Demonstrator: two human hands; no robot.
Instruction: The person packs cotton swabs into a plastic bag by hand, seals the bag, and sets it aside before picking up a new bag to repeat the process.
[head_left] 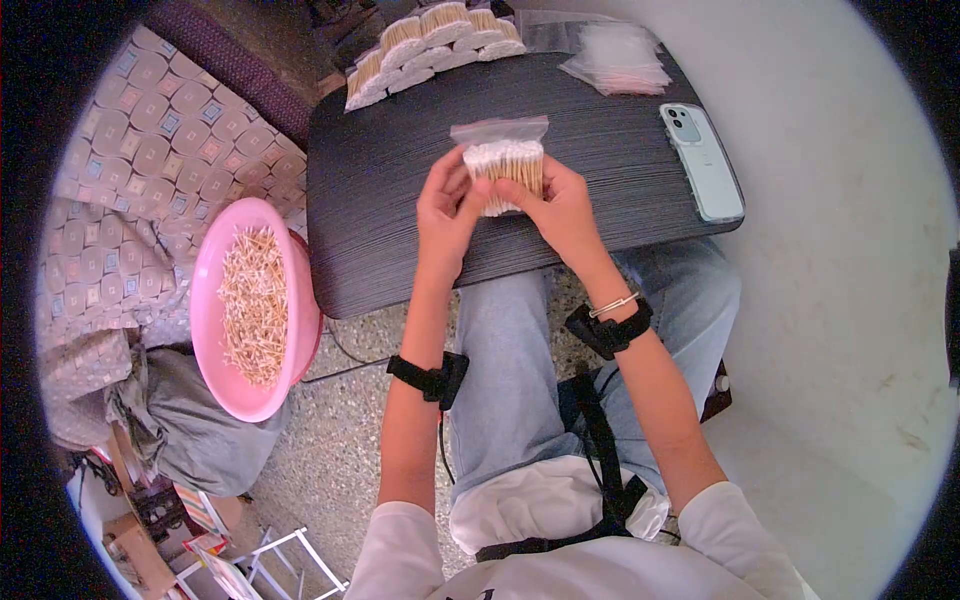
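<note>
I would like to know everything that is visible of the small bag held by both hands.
The bag looks like thin clear plastic, with a pinkish strip along its top edge. Cotton swabs fill it side by side, white tips above and below pale, wood-coloured sticks; its top part extends beyond them. The left hand and right hand grip its sides, thumbs in front, over the dark table. Whether it is sealed is unclear.

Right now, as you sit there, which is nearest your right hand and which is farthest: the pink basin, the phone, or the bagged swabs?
From the right hand, in the head view:
1. Bagged swabs, held between both hands.
2. Phone, at the table's right side.
3. Pink basin, left of the table.
</note>
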